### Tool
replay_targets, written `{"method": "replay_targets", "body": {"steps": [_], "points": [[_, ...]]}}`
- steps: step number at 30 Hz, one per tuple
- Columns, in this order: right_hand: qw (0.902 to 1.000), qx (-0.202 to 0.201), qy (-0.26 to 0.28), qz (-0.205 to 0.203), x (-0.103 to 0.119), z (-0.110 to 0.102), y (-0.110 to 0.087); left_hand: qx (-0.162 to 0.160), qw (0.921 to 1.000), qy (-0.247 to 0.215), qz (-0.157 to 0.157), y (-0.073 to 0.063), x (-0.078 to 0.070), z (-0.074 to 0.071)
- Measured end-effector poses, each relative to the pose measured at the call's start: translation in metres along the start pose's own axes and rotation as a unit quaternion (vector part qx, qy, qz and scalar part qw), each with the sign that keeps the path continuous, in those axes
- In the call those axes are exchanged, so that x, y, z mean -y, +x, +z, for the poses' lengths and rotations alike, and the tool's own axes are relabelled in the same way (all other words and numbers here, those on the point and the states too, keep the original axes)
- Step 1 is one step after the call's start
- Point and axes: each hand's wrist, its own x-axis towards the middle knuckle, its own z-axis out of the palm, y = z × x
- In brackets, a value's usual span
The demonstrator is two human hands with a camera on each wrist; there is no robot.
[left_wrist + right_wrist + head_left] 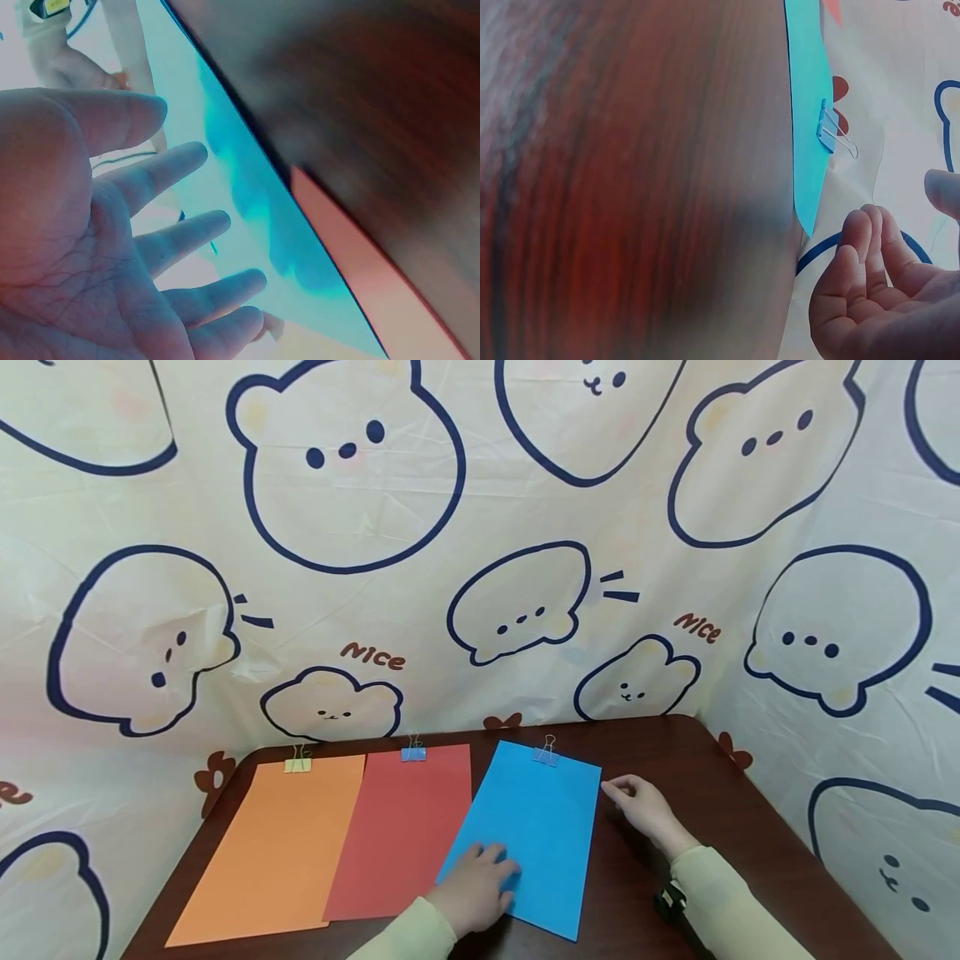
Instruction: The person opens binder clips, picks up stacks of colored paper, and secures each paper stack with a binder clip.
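A blue sheet of paper (536, 827) lies tilted on the dark wooden table, with a blue binder clip (546, 757) on its top edge. My left hand (477, 887) is over the lower left part of that sheet, fingers spread; in the left wrist view its palm (82, 247) and straight fingers show, and whether they touch the paper I cannot tell. Close to the sheet's upper right corner is my right hand (643, 810), its fingers loosely bent. The right wrist view shows the thumb (943, 193) apart from the fingers and nothing held.
To the left lie a red sheet (408, 835) with a blue clip (413, 753) and an orange sheet (270, 852) with a yellowish clip (297, 765). Bare dark tabletop (720, 810) extends to the right. A cloth (420, 610) printed with cartoon animals hangs around the table.
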Motion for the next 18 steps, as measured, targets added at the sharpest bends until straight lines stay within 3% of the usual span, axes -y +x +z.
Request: {"method": "replay_targets", "body": {"steps": [7, 18], "points": [[1.0000, 0.001, 0.003, 0.001, -0.0006, 0.0006, 0.0007, 0.012, 0.9999, 0.009, -0.006, -0.0081, 0.0108, 0.0011], [1.0000, 0.001, 0.002, 0.001, -0.0006, 0.0022, 0.0022, 0.018, 0.9997, 0.015, -0.007, -0.0050, 0.0088, 0.0097]]}}
